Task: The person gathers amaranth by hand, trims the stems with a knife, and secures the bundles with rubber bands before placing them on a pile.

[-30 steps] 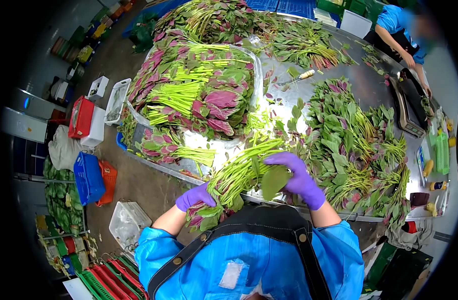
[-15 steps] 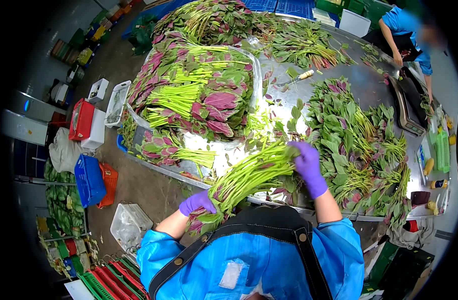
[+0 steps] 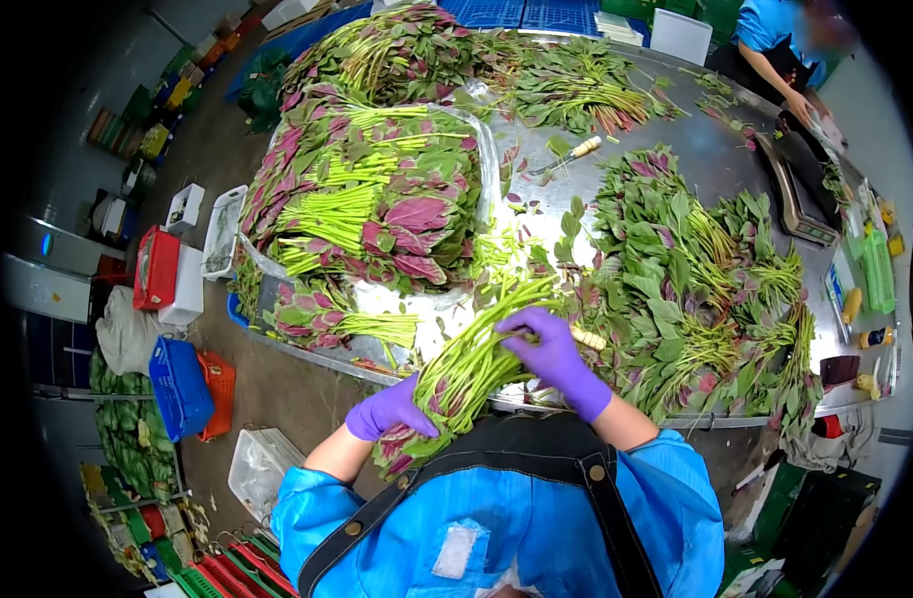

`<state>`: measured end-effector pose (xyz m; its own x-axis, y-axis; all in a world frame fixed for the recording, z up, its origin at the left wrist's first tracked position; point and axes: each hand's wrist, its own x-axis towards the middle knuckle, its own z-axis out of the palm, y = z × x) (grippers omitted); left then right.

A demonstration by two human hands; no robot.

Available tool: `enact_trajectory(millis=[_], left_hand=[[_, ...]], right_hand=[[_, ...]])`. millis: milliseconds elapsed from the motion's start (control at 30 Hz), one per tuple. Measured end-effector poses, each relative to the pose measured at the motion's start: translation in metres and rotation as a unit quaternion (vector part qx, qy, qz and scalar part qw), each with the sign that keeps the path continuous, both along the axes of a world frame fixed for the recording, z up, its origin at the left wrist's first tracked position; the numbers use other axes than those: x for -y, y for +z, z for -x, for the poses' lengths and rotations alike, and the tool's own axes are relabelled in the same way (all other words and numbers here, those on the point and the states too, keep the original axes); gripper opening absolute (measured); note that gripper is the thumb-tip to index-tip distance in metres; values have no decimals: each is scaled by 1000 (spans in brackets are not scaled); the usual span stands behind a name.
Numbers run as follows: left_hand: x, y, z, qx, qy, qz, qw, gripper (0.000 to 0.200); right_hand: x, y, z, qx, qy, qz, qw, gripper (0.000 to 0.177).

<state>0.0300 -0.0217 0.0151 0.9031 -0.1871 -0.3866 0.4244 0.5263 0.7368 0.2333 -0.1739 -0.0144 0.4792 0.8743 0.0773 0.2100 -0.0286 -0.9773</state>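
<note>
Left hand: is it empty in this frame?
No, the left hand grips the leafy end of a bunch of green stems.

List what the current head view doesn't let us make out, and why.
Head view, all items:
Pale handle: its far end and whether the right hand grips it, blocked by that hand.
Left hand: some fingers, covered by the leafy bundle.
Scale display: reading too small.
Co-worker's head: blurred.

Produce workroom: heaped leafy greens (image 3: 406,219), metal table (image 3: 710,164), scale (image 3: 809,229), plastic crates (image 3: 180,389).
</note>
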Motion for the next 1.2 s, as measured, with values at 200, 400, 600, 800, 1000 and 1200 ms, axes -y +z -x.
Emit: enact_trajectory(millis=[200,400,600,800,1000,1200], left_hand=[[-3,1,15,-1,8,-57,998,109],[2,12,3,1,-2,-78,997,94],[-3,7,13,-8,-15,-70,997,110],[-2,14,13,-4,-20,-107,994,110],[1,19,3,32,-29,-105,994,91],[0,12,8,-4,-35,-81,996,117]], right_hand=[[35,-39,-76,14,-218,93,971,21],[17,25,-15,25,-96,39,994,54],[24,-43,-51,103,-110,140,979,54],[38,-31,-60,95,-143,128,977,70],[11,-10,-18,-92,15,136,986,106],[10,-1,-10,-199,12,64,978,99]])
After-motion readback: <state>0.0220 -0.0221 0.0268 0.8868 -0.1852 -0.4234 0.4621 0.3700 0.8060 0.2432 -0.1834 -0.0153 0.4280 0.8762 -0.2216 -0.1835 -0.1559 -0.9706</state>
